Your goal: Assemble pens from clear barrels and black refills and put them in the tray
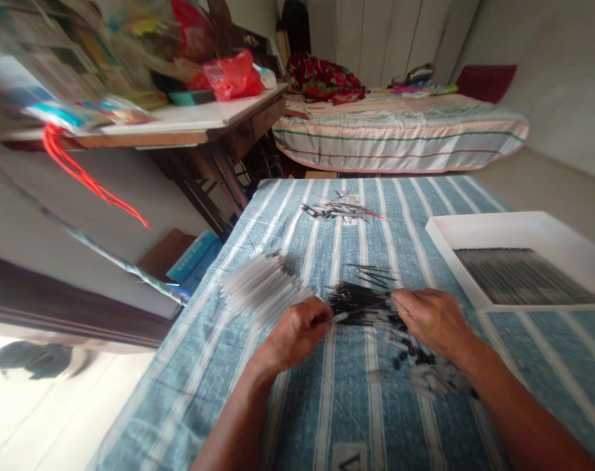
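Thin rod [360, 311] between two hands, loose parts crowding it

From my remote seat I see the rod slanting across the centre of the frame, just over a pile of dark rods [351, 294]. The left hand [296, 330] pinches its pale end. The right hand [431, 318] has its fingers bunched at the other end, but blur hides the contact, so I cannot tell whether that grip has hold of it.

My main worry is a slip: if the pinched end rolls out, the rod could drop among its dark lookalikes and be hard to pick out. Small black pieces [423, 358] and pale pieces [427, 381] lie beside the right wrist, lower right of centre; a low sweep could scatter them. Pale tubes [262, 284], left of centre, sit close by the left hand, and a brushing knuckle could roll them across the striped worktop [218, 405].
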